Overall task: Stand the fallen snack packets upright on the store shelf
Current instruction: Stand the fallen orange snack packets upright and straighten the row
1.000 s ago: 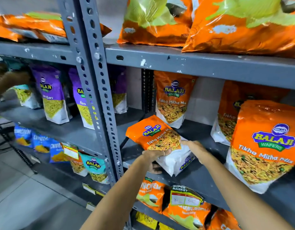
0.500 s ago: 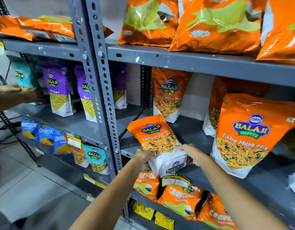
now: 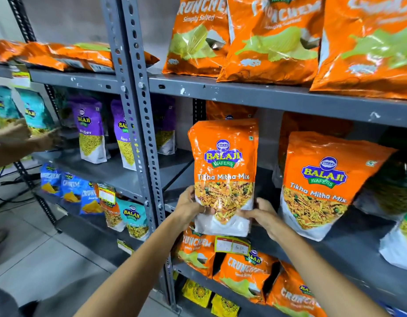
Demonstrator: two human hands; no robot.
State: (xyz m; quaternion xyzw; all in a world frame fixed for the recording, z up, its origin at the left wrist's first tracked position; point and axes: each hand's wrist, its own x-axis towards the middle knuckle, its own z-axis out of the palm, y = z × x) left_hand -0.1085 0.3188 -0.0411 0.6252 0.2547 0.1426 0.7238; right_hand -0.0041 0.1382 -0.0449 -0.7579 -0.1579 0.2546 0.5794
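Fingers of left hand (image 3: 190,208) and right hand (image 3: 263,213) clamp an orange Tikha Mitha Mix packet (image 3: 223,175), upright at the shelf's (image 3: 358,243) front edge; flat packets (image 3: 60,54) remain on the top shelf.

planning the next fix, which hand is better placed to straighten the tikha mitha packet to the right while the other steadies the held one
The right hand, probably. It grips the held packet on the side facing the neighbouring Tikha Mitha packet; the left hand is across it, by the upright post.
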